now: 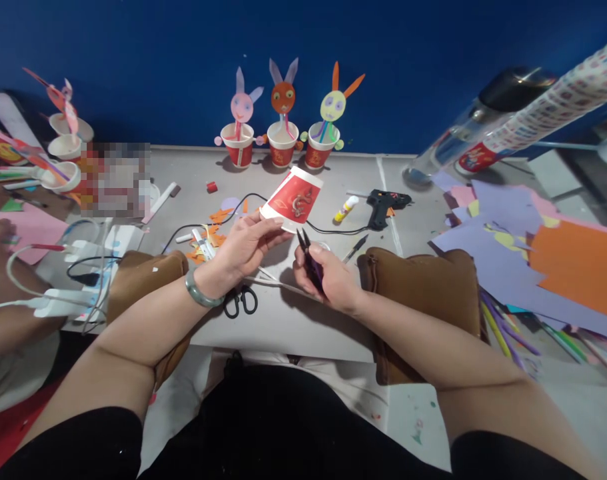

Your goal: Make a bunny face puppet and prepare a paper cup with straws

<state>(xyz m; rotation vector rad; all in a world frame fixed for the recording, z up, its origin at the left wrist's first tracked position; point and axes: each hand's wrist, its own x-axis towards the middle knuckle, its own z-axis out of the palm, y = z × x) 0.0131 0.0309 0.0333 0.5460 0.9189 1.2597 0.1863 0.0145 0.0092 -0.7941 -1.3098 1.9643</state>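
Observation:
My left hand (250, 248) is closed on a red and white paper cup (296, 198), pinching its lower edge. The cup is tilted, its printed side towards me. In my right fist (330, 277) is a dark tool with two pointed tips (304, 239), slightly apart just below the cup; most of it is hidden, but it looks like pliers. Black-handled scissors (240, 303) lie under my left wrist. At the back stand three paper cups with rabbit figures: a pink one (242, 107), an orange one (283, 98) and a yellow one (332, 105).
A black glue gun (383, 205), a glue stick (346, 209) and a pen (356, 248) lie to the right. Coloured paper (573, 267) and a tall stack of cups (553, 103) are farther right. Power strips (116, 260) and another person's arm (13, 287) are on the left.

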